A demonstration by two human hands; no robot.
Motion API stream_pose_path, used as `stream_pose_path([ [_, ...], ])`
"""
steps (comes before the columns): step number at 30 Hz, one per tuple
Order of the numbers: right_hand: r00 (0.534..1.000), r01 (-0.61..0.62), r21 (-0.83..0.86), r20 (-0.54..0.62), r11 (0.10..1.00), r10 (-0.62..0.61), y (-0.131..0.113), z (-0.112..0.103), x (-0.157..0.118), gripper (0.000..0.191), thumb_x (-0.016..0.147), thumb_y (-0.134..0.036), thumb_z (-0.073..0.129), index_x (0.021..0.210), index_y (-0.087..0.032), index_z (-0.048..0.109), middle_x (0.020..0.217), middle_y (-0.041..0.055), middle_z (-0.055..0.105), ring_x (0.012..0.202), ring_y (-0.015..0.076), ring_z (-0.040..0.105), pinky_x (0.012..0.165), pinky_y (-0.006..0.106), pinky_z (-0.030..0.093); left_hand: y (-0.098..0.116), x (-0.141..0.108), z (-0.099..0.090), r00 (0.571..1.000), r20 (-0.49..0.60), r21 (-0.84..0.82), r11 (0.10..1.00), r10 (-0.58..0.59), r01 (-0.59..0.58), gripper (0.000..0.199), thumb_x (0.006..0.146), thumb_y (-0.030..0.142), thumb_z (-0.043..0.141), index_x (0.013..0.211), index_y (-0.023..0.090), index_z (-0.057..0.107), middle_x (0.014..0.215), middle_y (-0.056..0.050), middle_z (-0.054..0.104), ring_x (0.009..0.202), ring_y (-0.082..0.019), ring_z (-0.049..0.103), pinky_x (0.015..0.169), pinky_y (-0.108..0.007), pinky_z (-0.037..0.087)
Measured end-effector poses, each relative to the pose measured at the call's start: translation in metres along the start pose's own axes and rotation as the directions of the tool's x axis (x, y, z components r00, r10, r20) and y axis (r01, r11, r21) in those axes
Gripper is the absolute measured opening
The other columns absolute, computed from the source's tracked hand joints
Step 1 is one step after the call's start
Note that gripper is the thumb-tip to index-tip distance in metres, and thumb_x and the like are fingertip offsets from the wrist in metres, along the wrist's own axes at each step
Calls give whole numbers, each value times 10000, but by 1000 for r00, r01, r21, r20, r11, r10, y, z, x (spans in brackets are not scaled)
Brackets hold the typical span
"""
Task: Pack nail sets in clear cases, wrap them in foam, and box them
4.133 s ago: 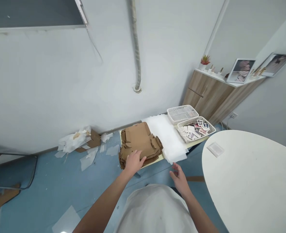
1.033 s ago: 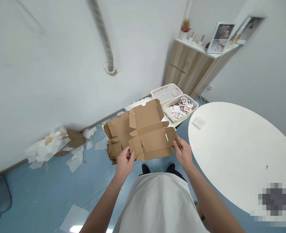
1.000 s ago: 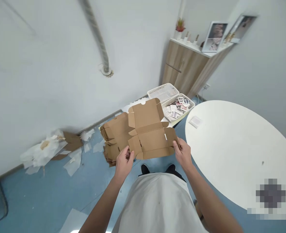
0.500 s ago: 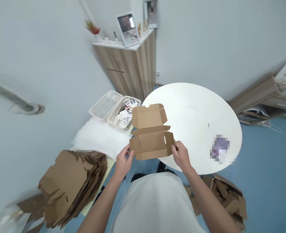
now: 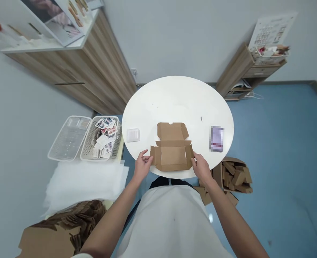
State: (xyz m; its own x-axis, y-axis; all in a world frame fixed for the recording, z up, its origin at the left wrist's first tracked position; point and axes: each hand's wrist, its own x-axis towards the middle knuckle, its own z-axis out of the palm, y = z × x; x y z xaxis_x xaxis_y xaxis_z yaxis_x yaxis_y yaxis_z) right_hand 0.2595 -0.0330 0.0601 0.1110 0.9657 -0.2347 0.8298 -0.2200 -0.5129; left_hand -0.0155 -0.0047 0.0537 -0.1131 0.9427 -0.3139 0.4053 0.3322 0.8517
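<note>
An unfolded brown cardboard box blank [image 5: 174,155] lies over the near part of the round white table [image 5: 174,96], its lid panel pointing away from me. My left hand [image 5: 143,165] pinches the blank's left side flap between thumb and fingers. On the opposite side, my right hand [image 5: 200,166] grips the right flap, thumb on top. Left of the blank sits a small clear-white case [image 5: 133,135]. A blurred purple item [image 5: 217,138] rests on the table's right side.
At left are an open white basket of cards [image 5: 102,138], white foam sheets [image 5: 85,181] and stacked cardboard blanks [image 5: 51,240]. A carton of cardboard pieces [image 5: 236,175] stands on the floor at right. Cabinets [image 5: 104,68] stand behind the table.
The view has turned towards the table. Both hands have carried the blank from the table's left edge to over its near middle. The small case now shows.
</note>
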Motion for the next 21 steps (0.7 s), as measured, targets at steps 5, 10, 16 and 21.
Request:
stream_pose_path([
  [5,997,-73,11,-12,997,73,-1,5,-10,449,828,-164,322,1271,-169,393,994,96,572,886,202,536,716,297,411,-9,19,10,995,94,-75,996,-38,45,548,716,421,561,1165,131,436,817,-69,653,759,-172,627,727,-328,476],
  [10,995,-95,82,-28,992,98,-1,17,-13,467,821,-149,305,1280,-186,381,1112,88,546,989,193,521,792,313,424,-18,34,20,989,142,-106,993,-36,51,467,740,352,554,1139,136,446,864,-83,646,781,-170,628,752,-326,477],
  [16,979,-187,77,-61,979,192,-1,28,-23,529,807,-242,367,1330,-213,297,1351,100,319,1046,204,514,814,328,451,-24,37,27,996,71,73,995,56,-61,525,769,299,519,1244,166,337,1152,-134,536,1011,-210,556,853,-377,428],
  [21,971,-227,41,-72,973,229,8,26,-34,552,808,-308,368,1342,-230,253,1394,96,219,1138,243,451,844,374,450,-24,16,35,952,2,455,847,307,-274,636,753,349,524,1307,165,270,1317,-151,378,1240,-289,310,965,-471,276],
])
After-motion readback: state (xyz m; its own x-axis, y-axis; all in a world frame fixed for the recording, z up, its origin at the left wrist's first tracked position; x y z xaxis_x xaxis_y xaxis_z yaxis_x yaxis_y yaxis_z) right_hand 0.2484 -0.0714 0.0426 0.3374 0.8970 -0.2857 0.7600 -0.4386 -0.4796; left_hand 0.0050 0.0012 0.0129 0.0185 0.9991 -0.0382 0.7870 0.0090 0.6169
